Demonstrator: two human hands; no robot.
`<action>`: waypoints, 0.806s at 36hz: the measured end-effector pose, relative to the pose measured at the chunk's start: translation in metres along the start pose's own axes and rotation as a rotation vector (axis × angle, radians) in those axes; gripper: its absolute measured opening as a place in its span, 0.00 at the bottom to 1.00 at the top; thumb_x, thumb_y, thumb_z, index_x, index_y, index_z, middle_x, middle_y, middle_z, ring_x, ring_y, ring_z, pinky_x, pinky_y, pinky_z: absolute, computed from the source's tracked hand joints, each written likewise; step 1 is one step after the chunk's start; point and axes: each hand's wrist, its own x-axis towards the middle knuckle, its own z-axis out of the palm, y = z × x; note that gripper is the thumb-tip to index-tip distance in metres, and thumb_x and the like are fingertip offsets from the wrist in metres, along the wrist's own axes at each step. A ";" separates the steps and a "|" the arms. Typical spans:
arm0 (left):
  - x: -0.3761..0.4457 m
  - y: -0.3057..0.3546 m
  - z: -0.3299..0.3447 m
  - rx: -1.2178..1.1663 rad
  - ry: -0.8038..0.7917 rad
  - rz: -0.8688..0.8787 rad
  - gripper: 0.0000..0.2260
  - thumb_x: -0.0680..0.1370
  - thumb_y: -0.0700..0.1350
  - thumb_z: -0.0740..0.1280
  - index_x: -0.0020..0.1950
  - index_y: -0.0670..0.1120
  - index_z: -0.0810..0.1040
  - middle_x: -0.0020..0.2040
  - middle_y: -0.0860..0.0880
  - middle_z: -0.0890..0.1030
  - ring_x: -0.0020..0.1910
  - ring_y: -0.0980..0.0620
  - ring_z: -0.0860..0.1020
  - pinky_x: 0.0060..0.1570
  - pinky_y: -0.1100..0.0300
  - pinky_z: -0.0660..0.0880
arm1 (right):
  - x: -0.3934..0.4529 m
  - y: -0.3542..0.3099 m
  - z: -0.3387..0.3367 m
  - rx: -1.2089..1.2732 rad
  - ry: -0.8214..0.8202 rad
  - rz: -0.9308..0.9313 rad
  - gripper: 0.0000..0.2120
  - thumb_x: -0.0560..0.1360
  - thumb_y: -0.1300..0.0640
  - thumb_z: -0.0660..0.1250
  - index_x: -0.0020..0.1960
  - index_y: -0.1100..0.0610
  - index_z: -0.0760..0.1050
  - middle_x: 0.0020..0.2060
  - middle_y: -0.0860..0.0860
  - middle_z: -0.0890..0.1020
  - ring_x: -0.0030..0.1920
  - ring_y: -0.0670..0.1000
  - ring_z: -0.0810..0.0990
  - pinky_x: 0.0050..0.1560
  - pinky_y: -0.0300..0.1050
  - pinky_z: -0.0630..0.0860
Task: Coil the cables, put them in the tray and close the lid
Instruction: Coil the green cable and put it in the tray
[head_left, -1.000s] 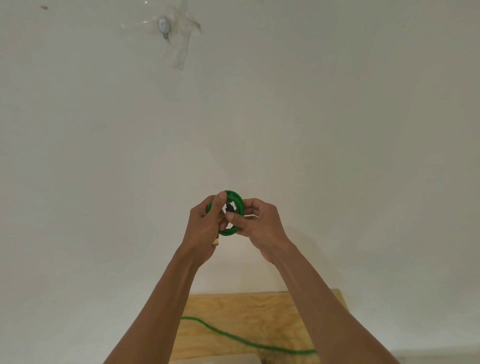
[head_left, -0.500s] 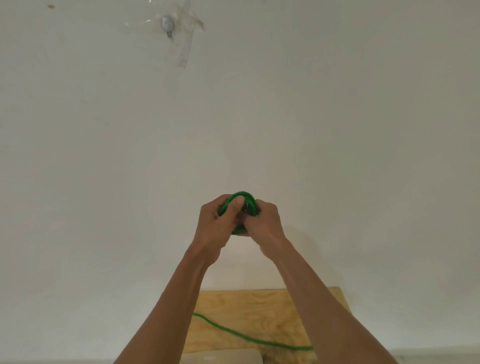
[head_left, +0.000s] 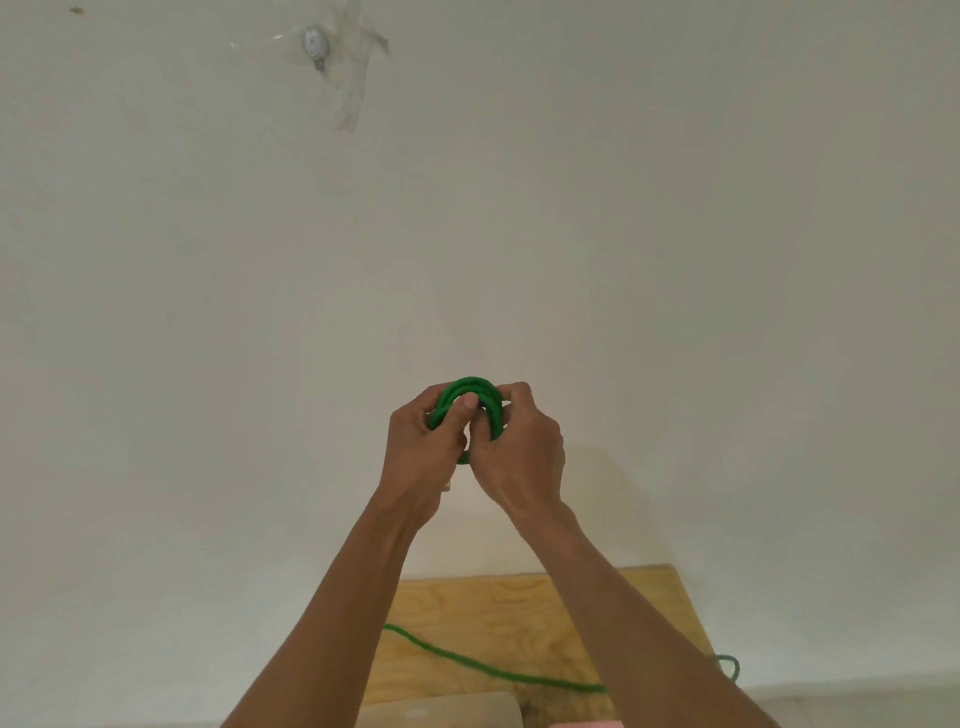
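A small coil of green cable (head_left: 470, 392) is held up in front of a pale wall, both hands around it. My left hand (head_left: 423, 452) grips the coil's left side with the thumb pressed over the top strands. My right hand (head_left: 522, 452) curls round the right side. Most of the coil is hidden by fingers. A loose length of green cable (head_left: 467, 661) trails across the wooden table (head_left: 498, 603) below my arms. A pale, rounded edge (head_left: 447, 709) shows at the bottom; whether it is the tray cannot be told.
The wooden table ends at its right edge, where a loop of the green cable (head_left: 730, 665) hangs past it. A pink strip (head_left: 587, 724) peeks in at the bottom. A small round fitting under clear tape (head_left: 316, 44) sits high on the wall.
The hands have closed tighter round the coil. My left thumb has slid over the top strands. The open ring seen a second ago is now mostly covered.
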 end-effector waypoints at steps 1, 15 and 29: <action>0.000 0.001 -0.001 0.005 0.011 0.007 0.06 0.80 0.42 0.68 0.53 0.48 0.84 0.31 0.50 0.77 0.30 0.49 0.67 0.28 0.62 0.72 | 0.001 0.001 0.000 -0.002 -0.007 -0.029 0.11 0.79 0.48 0.63 0.59 0.50 0.71 0.41 0.47 0.84 0.40 0.52 0.82 0.41 0.49 0.78; -0.015 -0.011 -0.001 0.054 0.059 0.008 0.09 0.82 0.49 0.64 0.55 0.46 0.80 0.33 0.48 0.71 0.32 0.49 0.68 0.25 0.64 0.68 | -0.002 0.006 0.007 -0.014 0.060 -0.213 0.13 0.77 0.56 0.67 0.61 0.55 0.77 0.51 0.51 0.79 0.42 0.51 0.80 0.42 0.47 0.79; -0.015 -0.004 -0.001 0.042 0.093 0.014 0.08 0.83 0.49 0.63 0.59 0.51 0.80 0.29 0.51 0.72 0.29 0.51 0.71 0.23 0.62 0.69 | -0.002 0.009 0.014 -0.083 0.204 -0.420 0.14 0.77 0.59 0.68 0.61 0.62 0.81 0.45 0.55 0.81 0.36 0.54 0.81 0.28 0.47 0.79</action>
